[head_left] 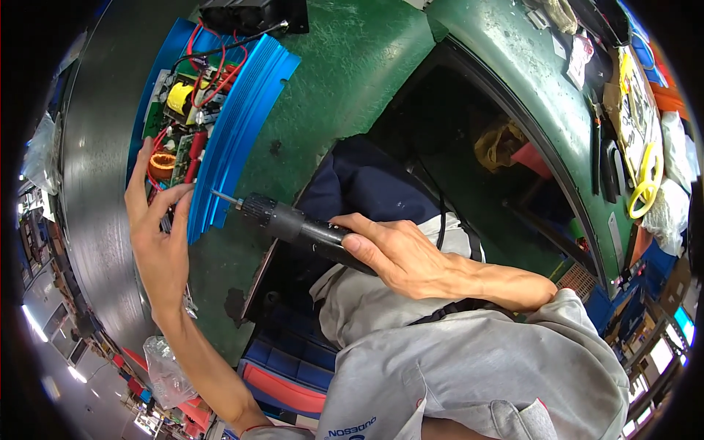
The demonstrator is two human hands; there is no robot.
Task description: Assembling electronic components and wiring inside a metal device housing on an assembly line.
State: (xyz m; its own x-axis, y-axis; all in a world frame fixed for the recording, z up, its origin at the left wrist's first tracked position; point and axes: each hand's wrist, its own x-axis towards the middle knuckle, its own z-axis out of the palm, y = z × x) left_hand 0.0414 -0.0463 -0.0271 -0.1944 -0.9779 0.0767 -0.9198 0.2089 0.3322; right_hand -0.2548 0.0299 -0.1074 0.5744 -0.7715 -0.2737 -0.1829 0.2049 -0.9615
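Note:
My right hand (403, 257) is wrapped round a black electric screwdriver (293, 225). Its thin metal bit points left and meets the finned outer wall of a blue metal housing (238, 110), near that wall's lower end. Inside the open housing sit a circuit board, a yellow-wrapped transformer (178, 97), an orange copper coil (162, 165), red parts and red wires. My left hand (160, 238) is at the housing's near end. Its thumb and forefinger close together by the inner wall, opposite the bit; whatever they pinch is hidden. Another finger stretches along the housing's left side.
The housing lies on a green worktop (330, 66) beside a dark belt-like strip (95, 169). A black fan unit (257, 15) stands at the top. To the right, past a dark gap, another green surface holds yellow tape rolls (645, 183), tools and plastic bags.

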